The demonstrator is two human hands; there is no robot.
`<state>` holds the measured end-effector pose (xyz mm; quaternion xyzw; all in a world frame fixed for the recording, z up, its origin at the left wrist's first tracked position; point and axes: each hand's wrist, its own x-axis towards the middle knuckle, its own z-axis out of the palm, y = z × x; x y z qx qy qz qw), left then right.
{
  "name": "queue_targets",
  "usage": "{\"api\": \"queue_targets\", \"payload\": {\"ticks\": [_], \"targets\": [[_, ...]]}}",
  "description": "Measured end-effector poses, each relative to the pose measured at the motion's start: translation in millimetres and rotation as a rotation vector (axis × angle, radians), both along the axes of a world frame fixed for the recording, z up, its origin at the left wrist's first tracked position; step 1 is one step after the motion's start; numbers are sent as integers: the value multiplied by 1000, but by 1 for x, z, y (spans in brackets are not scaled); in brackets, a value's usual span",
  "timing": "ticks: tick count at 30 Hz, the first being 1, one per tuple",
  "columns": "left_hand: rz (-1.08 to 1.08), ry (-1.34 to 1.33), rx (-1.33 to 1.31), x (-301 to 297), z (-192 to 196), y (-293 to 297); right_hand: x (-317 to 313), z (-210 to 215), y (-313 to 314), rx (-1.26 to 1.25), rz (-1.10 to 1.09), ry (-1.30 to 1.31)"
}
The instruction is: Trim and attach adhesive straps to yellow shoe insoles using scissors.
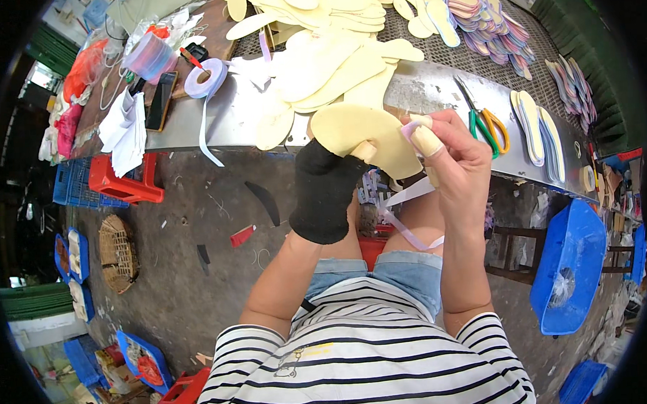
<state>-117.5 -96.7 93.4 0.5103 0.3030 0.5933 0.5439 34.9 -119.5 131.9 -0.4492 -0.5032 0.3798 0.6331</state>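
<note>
My left hand (326,187), in a black glove with a bare or pale-covered thumb showing, grips a pale yellow insole (371,133) above the table's near edge. Fingertips of my right hand (458,151) have pale coverings. They pinch a pinkish-lilac strip of tape (409,130) against the insole's right edge. A translucent ribbon (403,233) hangs below, over my lap; whether it joins the pinched strip is hidden. Just beyond the held insole lies a loose heap of similar yellow insoles (333,70). Scissors (486,128) with green and orange handles lie right of my right hand.
Left on the metal-edged table (228,123) are a tape roll (206,79), a phone (162,101) and folded white paper (125,130). Finished-looking insole stacks (538,134) sit at right. Below stand a red stool (127,179), a wicker basket (118,253) and a blue tub (569,268).
</note>
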Motion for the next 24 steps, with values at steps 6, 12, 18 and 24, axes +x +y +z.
{"api": "queue_targets", "payload": {"ticks": [6, 12, 18, 24], "targets": [[-35, 6, 37, -3, 1, 1, -2, -5, 3, -6, -43, -84], [-13, 59, 24, -3, 5, 2, -9, -11, -2, 197, -315, -345], [-149, 16, -10, -4, 10, 9, -3, -10, 4, 151, -46, -274], [-309, 18, -101, 6, 19, 30, -12, -30, 14, 207, 0, -91]]}}
